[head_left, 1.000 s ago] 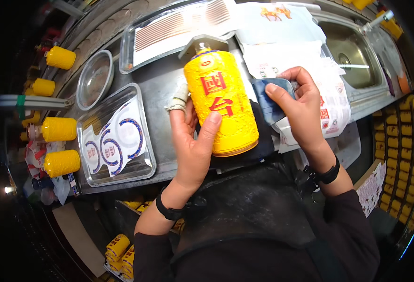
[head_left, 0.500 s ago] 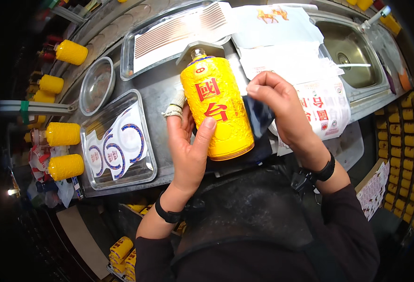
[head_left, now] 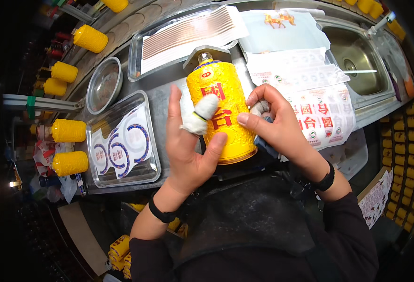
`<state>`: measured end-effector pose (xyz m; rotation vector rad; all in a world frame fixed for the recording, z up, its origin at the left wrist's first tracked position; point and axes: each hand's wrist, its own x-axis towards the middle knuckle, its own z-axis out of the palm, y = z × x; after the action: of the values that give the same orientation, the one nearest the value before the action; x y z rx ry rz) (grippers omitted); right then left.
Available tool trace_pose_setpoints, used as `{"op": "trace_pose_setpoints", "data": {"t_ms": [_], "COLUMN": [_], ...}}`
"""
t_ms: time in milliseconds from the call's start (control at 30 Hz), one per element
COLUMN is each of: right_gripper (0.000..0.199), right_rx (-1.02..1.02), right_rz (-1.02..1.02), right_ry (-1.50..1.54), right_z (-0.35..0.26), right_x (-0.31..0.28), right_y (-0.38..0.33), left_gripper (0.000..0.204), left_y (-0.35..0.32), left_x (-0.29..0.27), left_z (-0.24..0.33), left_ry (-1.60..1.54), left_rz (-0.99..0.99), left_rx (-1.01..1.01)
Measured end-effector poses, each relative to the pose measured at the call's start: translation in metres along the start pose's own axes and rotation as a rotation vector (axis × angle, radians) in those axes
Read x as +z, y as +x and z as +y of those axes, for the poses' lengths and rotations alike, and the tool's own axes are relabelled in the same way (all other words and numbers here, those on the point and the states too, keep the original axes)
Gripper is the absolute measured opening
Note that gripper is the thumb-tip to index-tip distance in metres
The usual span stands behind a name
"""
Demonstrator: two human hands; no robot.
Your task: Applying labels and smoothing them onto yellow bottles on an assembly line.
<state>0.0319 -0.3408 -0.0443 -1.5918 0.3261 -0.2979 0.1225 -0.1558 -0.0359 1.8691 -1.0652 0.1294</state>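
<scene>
A yellow embossed bottle (head_left: 230,136) with red characters and a clear glass neck leans back on the bench, its neck at a grey angular rest (head_left: 216,52). My left hand (head_left: 188,150) is at the bottle's lower left, open, thumb and fingers apart. A white cloth finger cover (head_left: 202,113) on one of its fingers overlaps the bottle's front. My right hand (head_left: 279,124) is at the bottle's right edge, fingers curled in and thumb near the red characters. A greyish cover wraps one of its fingers; whatever the fingers pinch is hidden. Dark blue cloth (head_left: 266,146) shows below them.
To the left stand a clear tray (head_left: 156,164) of curved blue-patterned labels and a round bowl (head_left: 116,66). A striped sheet lies in the back tray (head_left: 134,66). Printed label sheets (head_left: 331,113) cover the right side, beside a sink (head_left: 380,84). More yellow bottles (head_left: 70,163) line the left.
My left hand has come away from the bottle's side, its covered finger now in front. My right hand has moved in against the bottle's right edge. The whole view has shifted slightly.
</scene>
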Motion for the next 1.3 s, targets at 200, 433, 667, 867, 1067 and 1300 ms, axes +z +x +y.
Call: {"op": "trace_pose_setpoints", "data": {"t_ms": [200, 433, 667, 867, 1067, 1300], "right_gripper": [0.029, 0.021, 0.021, 0.035, 0.031, 0.030], "right_rx": [-0.058, 0.190, 0.282, 0.071, 0.018, 0.039], "right_rz": [-0.027, -0.029, 0.071, 0.132, 0.097, 0.140], "right_ry": [0.030, 0.330, 0.491, 0.311, 0.100, 0.156], "right_z": [0.004, 0.004, -0.004, -0.023, -0.030, -0.026], "right_x": [-0.001, -0.007, -0.019, -0.008, 0.008, 0.008], "right_y": [-0.003, -0.010, -0.009, -0.016, -0.013, -0.011], "left_gripper": [0.038, 0.037, 0.043, 0.040, 0.036, 0.037], "left_y": [0.022, 0.036, 0.031, 0.009, -0.009, -0.020], "left_x": [-0.011, -0.018, -0.020, -0.018, -0.021, -0.029], "left_z": [0.004, 0.012, 0.014, 0.006, -0.013, -0.018], "left_ry": [0.188, 0.355, 0.374, 0.280, 0.205, 0.151], "left_rz": [-0.189, -0.325, -0.426, -0.344, -0.221, -0.172], "left_rx": [0.207, 0.320, 0.353, 0.308, 0.130, 0.054]}}
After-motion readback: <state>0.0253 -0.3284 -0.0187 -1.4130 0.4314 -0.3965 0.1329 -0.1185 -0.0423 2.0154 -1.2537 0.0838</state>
